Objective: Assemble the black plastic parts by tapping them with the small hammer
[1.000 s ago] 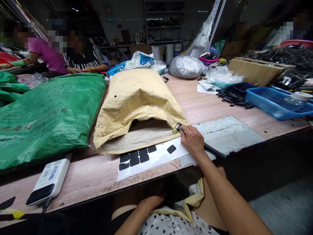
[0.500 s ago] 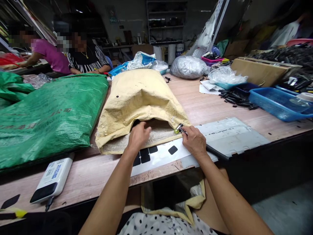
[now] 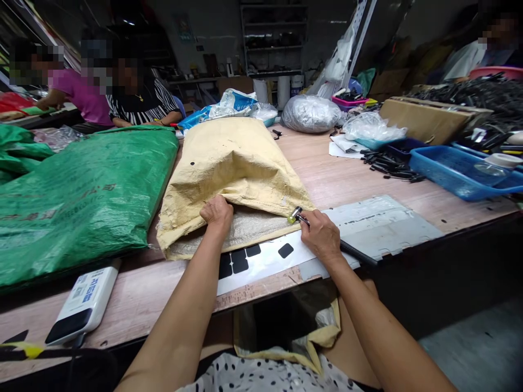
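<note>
So the left hand (image 3: pixel 218 213) was down in the lap a second ago, then came up over the counter (image 3: pixel 327 169), and now its fingers are curled tight on the top lip of the yellow sack (image 3: pixel 232 141), bunching the fabric. The sack lies flat, stretching away past those fingers, and the dark gap just right of them looks slimmer than half a second back, so I'd say the mouth is finally under control. Over on the right, the right hand (image 3: pixel 321 231) hasn't really budged: fingers wrapped round the hammer (image 3: pixel 295 214), its head right by the sack's front corner. Other stuff, left to right: a big green sack (image 3: pixel 85 190) sits left of the left fingers, with a white power bank (image 3: pixel 92 291) nearer the person. Nearer than both sets of fingers, between them, there's a white sheet (image 3: pixel 265 264) with black squares (image 3: pixel 239 261) on it, and the left forearm blocks part of that, kinda annoying. Right of the right fingers is a grey plate (image 3: pixel 388 218), then farther off a heap of black parts (image 3: pixel 390 166) and a blue tray (image 3: pixel 447 174). Biggest obstacle imo is that floppy lip: can't tell what's inside the sack.
</note>
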Demonstrator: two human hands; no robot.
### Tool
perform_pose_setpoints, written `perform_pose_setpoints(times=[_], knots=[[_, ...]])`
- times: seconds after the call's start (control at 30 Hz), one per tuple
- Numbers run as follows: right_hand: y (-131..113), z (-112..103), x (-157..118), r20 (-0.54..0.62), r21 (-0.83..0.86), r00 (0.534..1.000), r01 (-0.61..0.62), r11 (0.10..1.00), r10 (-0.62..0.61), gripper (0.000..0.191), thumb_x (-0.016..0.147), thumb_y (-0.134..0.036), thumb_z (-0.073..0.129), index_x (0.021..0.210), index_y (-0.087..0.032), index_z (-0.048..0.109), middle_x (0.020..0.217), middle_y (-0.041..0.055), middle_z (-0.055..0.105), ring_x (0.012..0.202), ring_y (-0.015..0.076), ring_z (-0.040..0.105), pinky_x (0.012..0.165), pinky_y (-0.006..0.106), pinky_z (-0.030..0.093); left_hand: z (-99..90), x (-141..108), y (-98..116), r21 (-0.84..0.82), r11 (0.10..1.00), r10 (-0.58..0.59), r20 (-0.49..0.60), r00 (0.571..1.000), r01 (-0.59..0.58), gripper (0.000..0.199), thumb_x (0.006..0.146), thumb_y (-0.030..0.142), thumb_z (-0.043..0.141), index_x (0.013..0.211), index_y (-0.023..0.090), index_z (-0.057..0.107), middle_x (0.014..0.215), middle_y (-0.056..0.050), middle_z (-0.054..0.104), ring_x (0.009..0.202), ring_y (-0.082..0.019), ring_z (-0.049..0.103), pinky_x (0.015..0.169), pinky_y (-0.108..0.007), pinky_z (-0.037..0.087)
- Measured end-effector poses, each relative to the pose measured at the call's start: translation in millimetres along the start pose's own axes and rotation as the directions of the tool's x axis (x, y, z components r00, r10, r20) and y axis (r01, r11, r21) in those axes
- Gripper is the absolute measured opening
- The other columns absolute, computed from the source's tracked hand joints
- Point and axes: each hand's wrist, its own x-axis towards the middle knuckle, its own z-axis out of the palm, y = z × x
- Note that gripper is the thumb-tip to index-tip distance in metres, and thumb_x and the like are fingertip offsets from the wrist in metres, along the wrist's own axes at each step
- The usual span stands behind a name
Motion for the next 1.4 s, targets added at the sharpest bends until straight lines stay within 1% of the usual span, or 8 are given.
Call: perform_pose_setpoints(times=[0.23, 0.4, 0.73, 0.87, 0.97, 1.17, 1.23, 1.4], knots=[[0, 1, 0, 0.000, -0.006, 1.000, 0.003, 1.000, -0.003, 0.021, 0.091, -0.022, 0.059, 0.109, -0.023, 0.069, 0.102, 0.0051, 0.069, 0.094, 0.0215, 0.058, 0.079, 0.032, 0.038, -7.7, -6, -13, -0.020, 0.998, 0.056, 0.028, 0.998, -0.056, 0.024, 0.080, 0.030, 0.067, 0.099, 0.019, 0.076, 0.109, -0.020, 0.075, 0.106, -0.039, 0.069, 0.084, -0.046, 0.053], [0, 1, -1, -0.006, -0.003, 1.000, -0.002, 1.000, 0.002, 0.022, 0.091, -0.022, 0.059, 0.110, -0.024, 0.069, 0.103, 0.0044, 0.069, 0.095, 0.0214, 0.058, 0.079, 0.031, 0.039, -1.9, -14, -15, -0.039, 0.995, 0.093, 0.014, 0.996, -0.093, 0.038, 0.086, 0.045, 0.063, 0.115, 0.022, 0.070, 0.113, -0.017, 0.074, 0.109, -0.037, 0.067, 0.088, -0.046, 0.052], [1, 1, 0, 0.000, -0.007, 1.000, -0.013, 1.000, 0.013, 0.021, 0.090, -0.022, 0.059, 0.109, -0.024, 0.069, 0.102, 0.0040, 0.069, 0.094, 0.0212, 0.058, 0.079, 0.031, 0.038, -1.7, 0, -2, -0.032, 0.999, 0.043, 0.057, 0.997, -0.041, 0.034, 0.081, 0.031, 0.069, 0.112, 0.019, 0.073, 0.116, -0.022, 0.072, 0.110, -0.039, 0.066, 0.089, -0.048, 0.050], [0, 1, 0, 0.004, 0.003, 1.000, -0.014, 1.000, 0.014, 0.021, 0.090, -0.021, 0.058, 0.108, -0.023, 0.069, 0.102, 0.0051, 0.069, 0.094, 0.0213, 0.057, 0.079, 0.031, 0.038, -14.8, -7, -4, -0.032, 0.997, 0.073, 0.117, 0.990, -0.069, 0.029, 0.074, 0.036, 0.075, 0.100, 0.022, 0.076, 0.109, -0.015, 0.075, 0.106, -0.036, 0.068, 0.083, -0.041, 0.051], [0, 1, 0, 0.006, 0.018, 1.000, -0.008, 1.000, 0.008, 0.022, 0.090, -0.021, 0.058, 0.110, -0.023, 0.069, 0.103, 0.0052, 0.069, 0.095, 0.0214, 0.057, 0.080, 0.031, 0.038, -26.4, -31, -11, -0.117, 0.965, 0.256, 0.209, 0.944, -0.236, 0.023, 0.073, 0.044, 0.076, 0.090, 0.027, 0.078, 0.086, -0.004, 0.076, 0.089, -0.027, 0.069, 0.072, -0.033, 0.048], [0, 0, -1, -0.006, 0.013, 1.000, -0.006, 1.000, 0.006, 0.022, 0.091, -0.022, 0.057, 0.109, -0.023, 0.069, 0.103, 0.0063, 0.069, 0.094, 0.0221, 0.057, 0.080, 0.032, 0.038, -17.1, -97, -25, -0.417, 0.697, 0.694, 0.186, 0.696, -0.584, 0.015, 0.079, 0.035, 0.075, 0.089, 0.025, 0.078, 0.082, -0.002, 0.066, 0.082, -0.021, 0.062, 0.068, -0.030, 0.043], [0, -1, -1, -0.004, 0.014, 1.000, 0.002, 1.000, -0.002, 0.023, 0.091, -0.022, 0.057, 0.110, -0.022, 0.069, 0.103, 0.0065, 0.069, 0.094, 0.0221, 0.057, 0.081, 0.032, 0.039, -4.7, -111, -30, -0.458, 0.651, 0.726, 0.142, 0.673, -0.605, 0.011, 0.080, 0.029, 0.075, 0.089, 0.023, 0.077, 0.087, -0.003, 0.065, 0.089, -0.022, 0.061, 0.074, -0.031, 0.044], [3, 1, 0, 0.021, -0.007, 1.000, 0.021, 1.000, -0.021, 0.024, 0.092, -0.021, 0.057, 0.112, -0.022, 0.070, 0.103, 0.0061, 0.069, 0.096, 0.0221, 0.058, 0.080, 0.031, 0.041, 17.7, -120, -42, -0.579, 0.570, 0.706, -0.017, 0.708, -0.583, 0.015, 0.082, 0.026, 0.076, 0.096, 0.023, 0.075, 0.089, -0.003, 0.066, 0.091, -0.021, 0.060, 0.082, -0.034, 0.045]])
